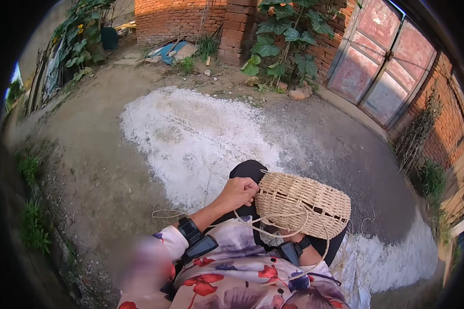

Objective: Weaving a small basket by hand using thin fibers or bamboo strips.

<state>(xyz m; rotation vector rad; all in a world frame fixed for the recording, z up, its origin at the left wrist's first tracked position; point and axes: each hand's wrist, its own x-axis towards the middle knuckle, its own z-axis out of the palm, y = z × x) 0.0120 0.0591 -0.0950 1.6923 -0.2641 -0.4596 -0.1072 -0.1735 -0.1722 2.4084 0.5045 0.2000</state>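
Observation:
A pale woven basket (307, 203) of twisted straw cord lies tilted across my lap, with dark gaps between some of its rows. Closed fingers of my left hand (239, 191) touch the basket's left end; whatever they pinch is too small to make out. My right hand (294, 237) is at the basket's near lower side, its fingers hidden by the weave. Thin straw cord (305, 221) loops loosely over the near face of the basket. Another loop of cord (167, 212) sticks out left of my left wrist.
White powdery material (191, 139) covers part of the dirt ground ahead. Loose straw strands (353, 257) lie beside my right side. A brick wall (180, 20), a leafy climbing plant (281, 38) and a worn red metal gate (379, 62) stand beyond. Weeds (33, 221) grow at the left.

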